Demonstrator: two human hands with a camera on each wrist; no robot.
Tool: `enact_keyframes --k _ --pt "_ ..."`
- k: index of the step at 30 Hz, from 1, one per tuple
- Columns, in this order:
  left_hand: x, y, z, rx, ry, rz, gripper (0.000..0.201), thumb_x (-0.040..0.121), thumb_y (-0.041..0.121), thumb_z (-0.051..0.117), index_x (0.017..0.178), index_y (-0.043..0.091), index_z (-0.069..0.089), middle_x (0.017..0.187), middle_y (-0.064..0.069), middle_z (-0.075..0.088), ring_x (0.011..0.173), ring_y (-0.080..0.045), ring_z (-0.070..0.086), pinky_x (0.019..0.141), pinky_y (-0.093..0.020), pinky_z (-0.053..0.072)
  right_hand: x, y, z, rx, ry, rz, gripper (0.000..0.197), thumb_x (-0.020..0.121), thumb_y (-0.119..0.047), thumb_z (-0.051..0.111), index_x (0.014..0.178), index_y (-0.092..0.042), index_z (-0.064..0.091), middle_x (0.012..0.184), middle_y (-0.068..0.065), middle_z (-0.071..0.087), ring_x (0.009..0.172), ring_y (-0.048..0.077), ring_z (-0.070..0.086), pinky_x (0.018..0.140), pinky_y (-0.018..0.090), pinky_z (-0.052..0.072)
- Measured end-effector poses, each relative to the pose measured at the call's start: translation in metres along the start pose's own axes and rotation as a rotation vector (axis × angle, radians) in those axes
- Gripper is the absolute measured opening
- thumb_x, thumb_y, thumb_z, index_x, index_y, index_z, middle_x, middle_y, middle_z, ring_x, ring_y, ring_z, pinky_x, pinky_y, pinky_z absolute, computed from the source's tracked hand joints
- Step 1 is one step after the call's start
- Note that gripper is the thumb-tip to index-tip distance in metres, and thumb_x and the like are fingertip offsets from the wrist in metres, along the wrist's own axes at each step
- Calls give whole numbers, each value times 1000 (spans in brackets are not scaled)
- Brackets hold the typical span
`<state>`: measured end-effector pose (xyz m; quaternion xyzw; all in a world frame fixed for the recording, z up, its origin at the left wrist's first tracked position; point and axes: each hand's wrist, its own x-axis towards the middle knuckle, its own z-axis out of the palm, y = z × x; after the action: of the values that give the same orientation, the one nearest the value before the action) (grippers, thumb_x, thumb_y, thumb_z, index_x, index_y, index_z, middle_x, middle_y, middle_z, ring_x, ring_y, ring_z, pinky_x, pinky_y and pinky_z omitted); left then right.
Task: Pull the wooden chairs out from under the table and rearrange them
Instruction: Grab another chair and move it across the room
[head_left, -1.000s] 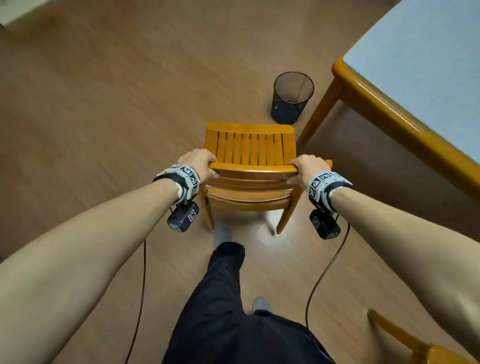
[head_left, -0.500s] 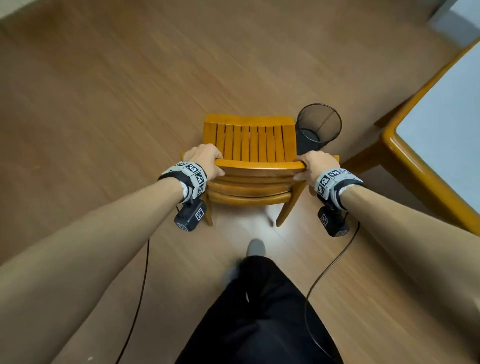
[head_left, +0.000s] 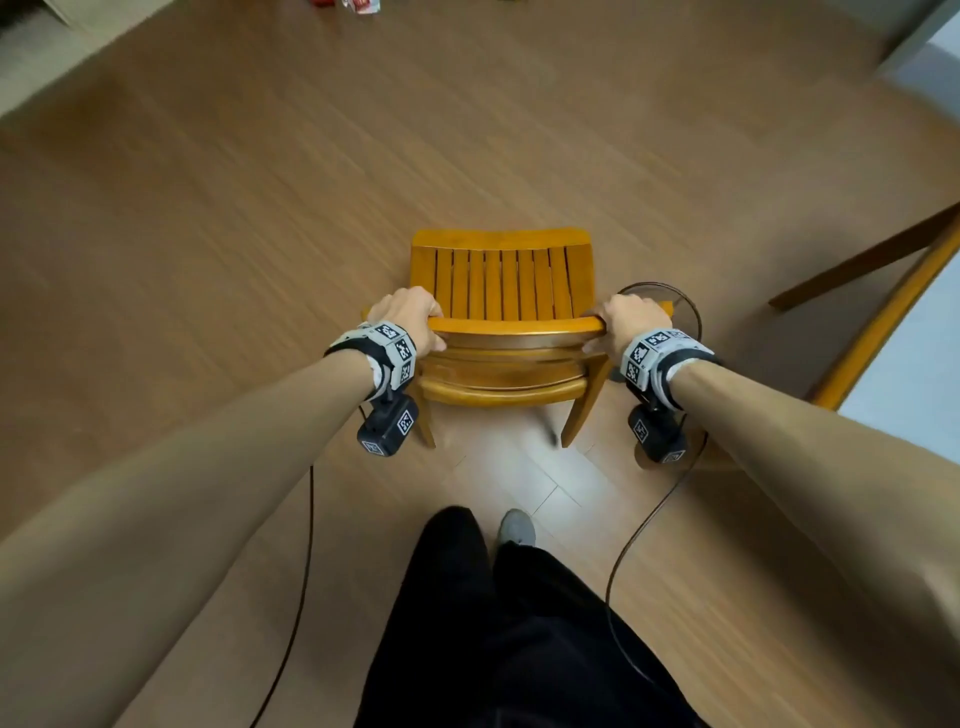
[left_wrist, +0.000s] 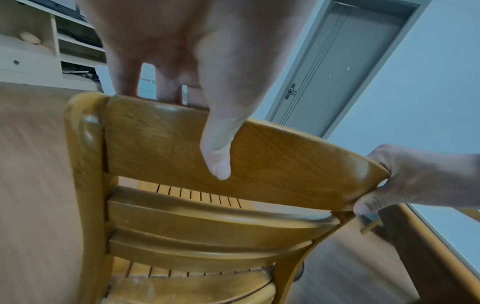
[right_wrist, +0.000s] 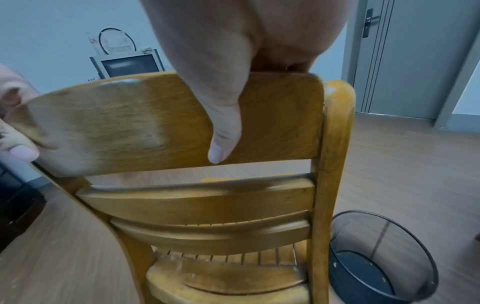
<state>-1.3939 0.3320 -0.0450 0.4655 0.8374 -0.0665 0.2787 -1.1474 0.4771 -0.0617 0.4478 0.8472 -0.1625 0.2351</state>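
Clearly both hands held the chair (head_left: 501, 291) by its top rail, left hand (head_left: 410, 318) and right hand (head_left: 629, 322) curled at opposite ends, so steering it well meant even force and minding the bin (right_wrist: 384, 259) below the right hand.

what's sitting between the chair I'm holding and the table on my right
A black mesh wastebasket stands on the floor just right of the wooden chair, on the side toward the table. The right wrist view shows it best; my right hand mostly hides it overhead.
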Motion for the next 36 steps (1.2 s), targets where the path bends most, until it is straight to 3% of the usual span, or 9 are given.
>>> enact_keyframes --k 3,7,12,15,18,21,26,29,36 --pt "52 3 -37 4 27 29 41 81 39 79 120 27 69 106 -3 71 97 -28 65 78 -35 51 44 1 -38 9 0 7 21 85 -38 76 99 -27 66 92 1 62 97 32 61 88 41 49" --pt "126 5 -87 11 68 76 44 80 41 80 120 26 69 108 -3 71 100 -29 65 80 -34 50 101 5 -83 84 37 67 31 83 -34 79 111 -30 67 96 3 61 102 33 61 85 38 45" --pt "207 10 -127 95 1 174 41 80 40 80 118 27 70 103 -1 72 96 -27 66 81 -36 53 158 -1 -100 122 41 201 14 89 -26 72 88 -30 59 89 3 62 83 28 55 72 34 43" --pt "257 19 -146 151 -28 247 43 80 40 80 120 28 69 106 0 71 99 -26 66 82 -35 53 193 3 -105 150 41 314 12 86 -13 65 95 -21 67 88 6 67 79 30 59 68 35 48" --pt "307 37 -168 174 -55 288 46 78 37 82 121 30 68 111 0 70 103 -26 65 86 -38 53 224 12 -119 164 46 361 17 86 -9 63 94 -24 67 88 5 66 78 30 57 73 36 52" --pt "358 62 -197 205 -61 327 47 77 34 83 121 30 68 114 -1 70 105 -27 64 88 -39 53 259 30 -136 182 80 397 29 88 -8 61 96 -35 65 87 3 59 80 29 54 73 35 49" --pt "440 116 -239 238 -53 411 50 76 32 85 122 27 69 112 -1 71 104 -27 64 83 -37 51 321 71 -171 288 106 483 26 87 -27 74 112 -33 68 97 3 65 95 32 63 80 37 55" --pt "487 159 -265 279 -70 471 48 76 34 84 122 28 70 108 0 71 100 -26 65 83 -38 53 348 104 -201 321 127 515 31 87 -30 76 116 -37 67 91 -1 58 97 31 62 78 36 51" --pt "580 260 -320 322 -82 590 49 76 33 84 123 30 68 118 0 69 111 -28 62 85 -36 48 397 171 -266 411 110 596 13 85 -33 74 96 -33 67 95 4 67 90 31 62 78 37 51"
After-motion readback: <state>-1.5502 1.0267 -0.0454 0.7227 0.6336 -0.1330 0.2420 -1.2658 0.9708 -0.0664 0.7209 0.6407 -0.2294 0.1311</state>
